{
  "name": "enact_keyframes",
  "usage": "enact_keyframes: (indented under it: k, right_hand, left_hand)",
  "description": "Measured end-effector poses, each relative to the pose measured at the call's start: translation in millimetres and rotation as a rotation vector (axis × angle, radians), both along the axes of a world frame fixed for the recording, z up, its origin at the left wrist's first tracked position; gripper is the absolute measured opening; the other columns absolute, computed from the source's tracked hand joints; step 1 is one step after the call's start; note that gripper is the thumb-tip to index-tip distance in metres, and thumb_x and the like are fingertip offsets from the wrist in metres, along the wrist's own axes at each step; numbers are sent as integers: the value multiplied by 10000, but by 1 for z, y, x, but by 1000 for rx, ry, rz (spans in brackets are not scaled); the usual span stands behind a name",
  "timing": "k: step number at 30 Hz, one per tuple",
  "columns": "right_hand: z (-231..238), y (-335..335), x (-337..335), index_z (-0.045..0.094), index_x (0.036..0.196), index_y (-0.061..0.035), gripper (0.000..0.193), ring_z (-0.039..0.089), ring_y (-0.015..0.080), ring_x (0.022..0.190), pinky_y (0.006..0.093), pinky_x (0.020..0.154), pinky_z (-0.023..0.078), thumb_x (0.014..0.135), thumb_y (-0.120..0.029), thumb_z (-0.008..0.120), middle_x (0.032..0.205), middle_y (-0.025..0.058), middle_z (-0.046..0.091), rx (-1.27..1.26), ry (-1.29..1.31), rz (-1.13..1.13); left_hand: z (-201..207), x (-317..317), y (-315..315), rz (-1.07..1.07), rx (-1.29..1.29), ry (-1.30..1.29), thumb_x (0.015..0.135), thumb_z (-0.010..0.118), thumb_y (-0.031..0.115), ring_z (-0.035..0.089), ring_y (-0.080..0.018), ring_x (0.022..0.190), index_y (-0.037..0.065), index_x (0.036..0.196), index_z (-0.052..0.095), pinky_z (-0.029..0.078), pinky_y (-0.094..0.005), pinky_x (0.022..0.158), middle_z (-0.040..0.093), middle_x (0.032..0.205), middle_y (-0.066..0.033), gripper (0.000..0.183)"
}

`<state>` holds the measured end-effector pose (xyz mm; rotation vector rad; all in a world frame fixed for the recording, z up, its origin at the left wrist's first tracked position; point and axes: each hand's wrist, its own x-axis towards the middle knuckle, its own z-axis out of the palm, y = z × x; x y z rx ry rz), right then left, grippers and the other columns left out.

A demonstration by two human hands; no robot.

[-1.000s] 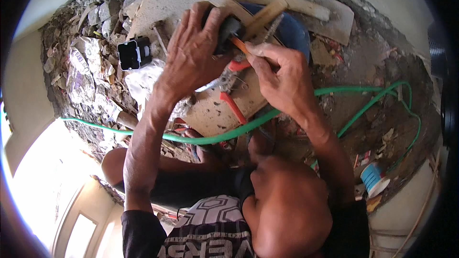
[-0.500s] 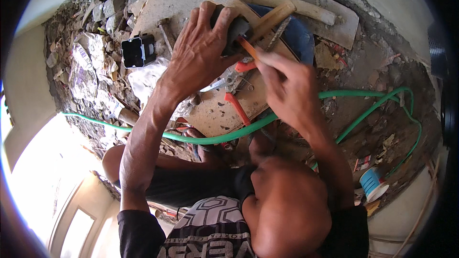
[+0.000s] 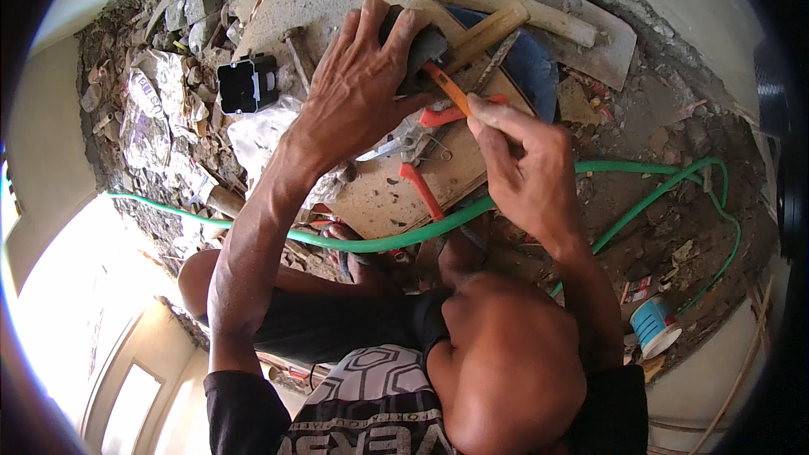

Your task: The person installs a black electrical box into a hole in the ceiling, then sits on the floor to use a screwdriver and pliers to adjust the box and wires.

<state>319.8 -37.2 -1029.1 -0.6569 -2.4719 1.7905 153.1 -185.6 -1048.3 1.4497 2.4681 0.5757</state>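
Note:
My left hand (image 3: 358,84) is spread over a dark electrical box (image 3: 425,49) on the board, its fingers curled over the far side and its thumb at the near side. Between the fingers and thumb of my right hand (image 3: 531,160) is a slim, flat orange tool (image 3: 448,89). The tool's far end meets the near right edge of the box; its tip is hidden there. Just below the box lie red-handled pliers (image 3: 415,145). A second box, black and open-faced (image 3: 244,86), sits left of my left hand, beside a hammer (image 3: 298,59).
The tan board (image 3: 379,211) lies on rubble-strewn ground. A wooden handle (image 3: 484,38) and blue pan (image 3: 539,76) are beyond my right hand. A green hose (image 3: 379,244) crosses near my feet. A blue-and-white spool (image 3: 656,326) stands at right, with crumpled plastic (image 3: 152,109) at left.
My right hand has drawn slightly right and toward me with the orange tool and is less blurred. The left hand keeps its hold on the box, with little movement.

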Motion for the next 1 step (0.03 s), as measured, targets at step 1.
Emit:
enact_keyframes:
  k: [1]
  right_hand:
    - [3, 2, -10, 715, 1227, 33, 256, 712, 162, 993, 276, 820, 555, 1015, -82, 629, 1102, 170, 771, 39, -40, 30]
  left_hand:
    - [0, -2, -2, 4, -71, -1, 745, 888, 258, 503, -390, 1232, 87, 1455, 413, 469, -490, 1030, 458, 1284, -164, 871]
